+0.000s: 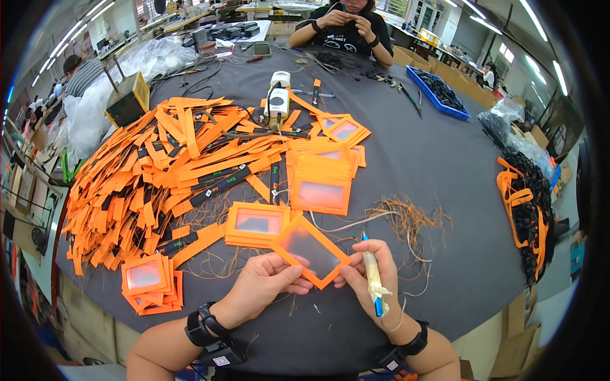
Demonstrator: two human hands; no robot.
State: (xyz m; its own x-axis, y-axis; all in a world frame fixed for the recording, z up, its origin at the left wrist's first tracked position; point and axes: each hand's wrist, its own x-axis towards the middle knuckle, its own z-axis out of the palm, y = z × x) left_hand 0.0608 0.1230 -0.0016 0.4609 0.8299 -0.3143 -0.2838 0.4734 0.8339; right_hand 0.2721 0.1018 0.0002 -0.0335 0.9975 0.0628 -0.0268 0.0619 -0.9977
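My left hand (259,284) pinches the lower left edge of an orange-bordered panel with a clear window (311,252), thumb on top. Fingertips of my right hand (380,279) hold the panel's right corner. The same hand carries a slim blue pen-like tool (372,272), wrapped in cream tape, between thumb and fingers. A thin pale cord trails near it. Just beyond the held panel lies a stack of similar panels (257,223), with a taller stack (322,190) behind. A smaller stack (147,279) sits left of my left forearm.
A big heap of orange strips with black labels (171,165) covers the left. Loose orange threads (406,213) lie beyond my right hand. A white power strip (278,98) stands mid-table. Farther back are a blue tray (438,92) of black pieces and a co-worker (346,28).
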